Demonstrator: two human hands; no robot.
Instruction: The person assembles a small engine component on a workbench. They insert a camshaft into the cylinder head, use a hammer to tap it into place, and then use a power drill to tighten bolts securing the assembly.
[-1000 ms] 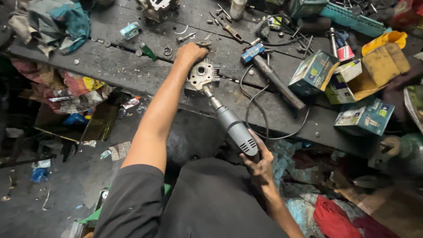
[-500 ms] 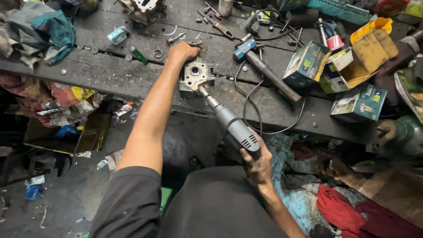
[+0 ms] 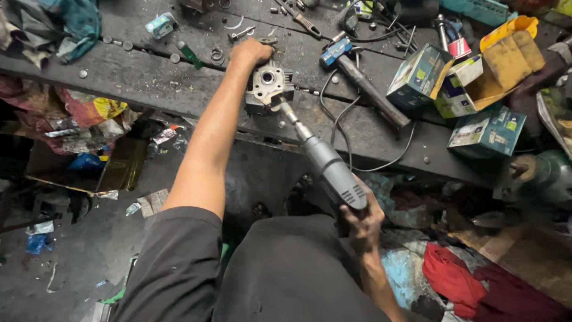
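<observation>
— Start close in. What has the right hand (image 3: 361, 219) got?

— Its grip is wrapped shut around the fat grey rear of a rotary grinder (image 3: 333, 173), low in the picture, just in front of the dark-clothed lap. The black cord (image 3: 348, 134) loops from there up over the bench (image 3: 119, 77).

— Which way does the tool run?

— Its long axis slants away from that hand, up and to the left. The body narrows into a slim metal neck, and the tip meets the cast metal engine part (image 3: 268, 89) at its lower right edge. So the part lies far and to the left of the right-hand grip, a tool's length away.

— And the left hand (image 3: 250, 52)?

— Stretched right out, arm nearly straight, closed over the top far side of the metal part, pinning it near the front edge of the bench. It is by far the nearer hand to the part; it touches it.

— Beyond that?

— A hammer (image 3: 363, 80) lies to the right, then green and white cartons (image 3: 417, 77), with loose washers and screws scattered farther back.
</observation>
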